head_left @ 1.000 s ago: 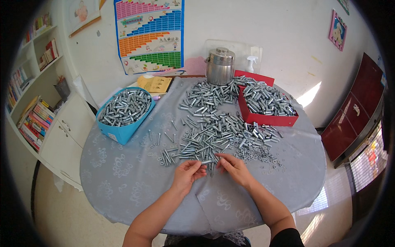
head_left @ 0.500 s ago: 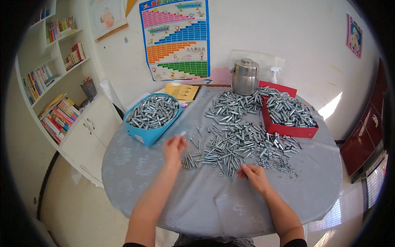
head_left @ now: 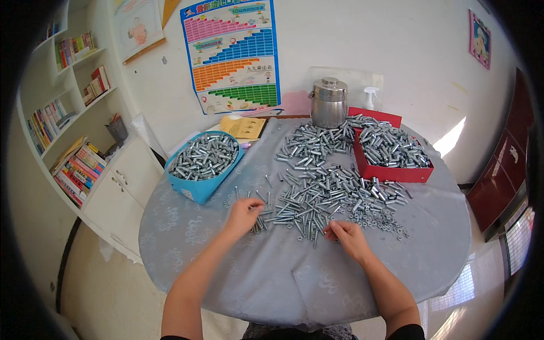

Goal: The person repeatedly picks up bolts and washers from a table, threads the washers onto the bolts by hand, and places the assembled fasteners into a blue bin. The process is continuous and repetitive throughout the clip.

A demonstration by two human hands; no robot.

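Hundreds of bolts [head_left: 328, 192] lie unsorted mid-table; blue bin [head_left: 204, 161] at 10 o'clock is full. Left hand [head_left: 242, 215] pinches some bolts, right hand [head_left: 347, 235] curled, grip unclear.

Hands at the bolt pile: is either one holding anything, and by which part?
Cannot be told. The left hand and right hand both rest, fingers curled, on the bolts.

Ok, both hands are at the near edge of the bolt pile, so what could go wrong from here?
Loose nuts lie scattered at the heap's right fringe and could roll off the round table. The blue box sits near the table's left edge, so a nudge from the left hand might tip it. The right hand may drag bolts toward the rim.
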